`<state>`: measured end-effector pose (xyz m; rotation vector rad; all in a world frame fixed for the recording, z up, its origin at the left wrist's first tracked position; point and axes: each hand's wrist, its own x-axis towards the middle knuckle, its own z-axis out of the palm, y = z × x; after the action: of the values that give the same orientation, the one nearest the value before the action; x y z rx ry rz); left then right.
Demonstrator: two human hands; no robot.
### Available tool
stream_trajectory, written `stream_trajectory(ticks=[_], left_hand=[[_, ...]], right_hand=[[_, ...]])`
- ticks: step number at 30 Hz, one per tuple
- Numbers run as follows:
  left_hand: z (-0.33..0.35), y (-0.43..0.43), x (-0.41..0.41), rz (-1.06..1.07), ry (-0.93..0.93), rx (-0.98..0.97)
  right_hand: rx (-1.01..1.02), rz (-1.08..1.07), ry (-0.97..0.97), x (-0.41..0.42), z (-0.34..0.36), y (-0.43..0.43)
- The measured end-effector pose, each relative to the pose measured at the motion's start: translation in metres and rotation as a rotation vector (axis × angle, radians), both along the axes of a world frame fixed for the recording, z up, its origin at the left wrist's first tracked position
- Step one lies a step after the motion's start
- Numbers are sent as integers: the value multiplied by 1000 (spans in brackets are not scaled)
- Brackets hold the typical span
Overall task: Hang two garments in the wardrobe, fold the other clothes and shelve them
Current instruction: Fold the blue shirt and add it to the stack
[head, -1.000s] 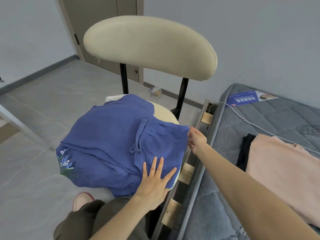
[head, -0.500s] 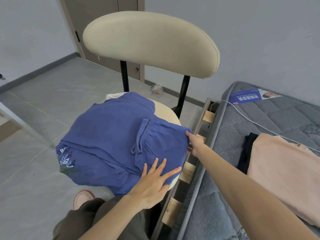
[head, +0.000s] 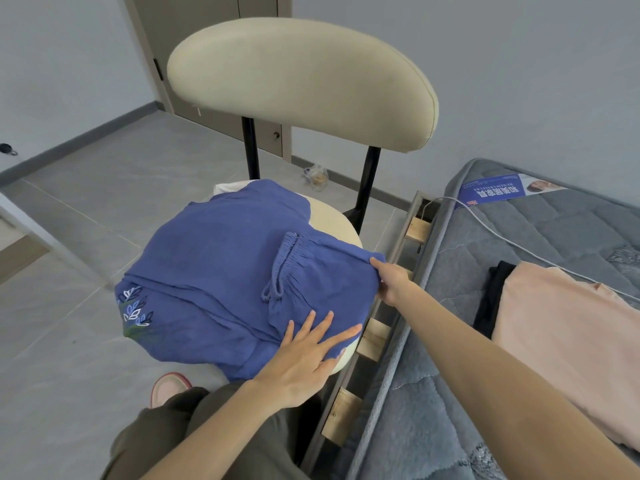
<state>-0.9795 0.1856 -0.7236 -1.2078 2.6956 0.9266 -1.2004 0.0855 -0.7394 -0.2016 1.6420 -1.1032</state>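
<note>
Blue drawstring trousers with leaf embroidery lie folded on the cream seat of a chair. My left hand presses flat on their near right part, fingers spread and straight. My right hand pinches the right edge of the folded cloth at the waistband side. On the grey mattress to the right lie a pale pink garment and a black garment partly under it.
The chair's padded backrest rises behind the seat. A bed frame with wooden slats runs between chair and mattress. A white cable crosses the mattress. Grey tiled floor lies left, with a door behind.
My right hand has shifted slightly down along the trousers' right edge. My left hand stays flat on the cloth. The view has tilted a little.
</note>
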Motion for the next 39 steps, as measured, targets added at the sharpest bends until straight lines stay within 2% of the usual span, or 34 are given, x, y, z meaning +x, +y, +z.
stream_trajectory(ticks=[5,15,22,28,35,39], left_hand=[[24,6,-9,48,140,26],[82,39,-51,25,292,77],[97,80,-84,-43,327,173],[95,96,-89,-9,396,285],[84,76,-56,81,529,336],[79,55,-26,260,581,333]], right_hand=[[-189,-57,143,-7,26,-1],[-268,-155,354,-53,95,30],[-243,-154,317,-94,108,87],[-236,-106,219,-105,108,114],[-230,-105,248,-79,118,88],[-227,-27,232,-46,124,53]])
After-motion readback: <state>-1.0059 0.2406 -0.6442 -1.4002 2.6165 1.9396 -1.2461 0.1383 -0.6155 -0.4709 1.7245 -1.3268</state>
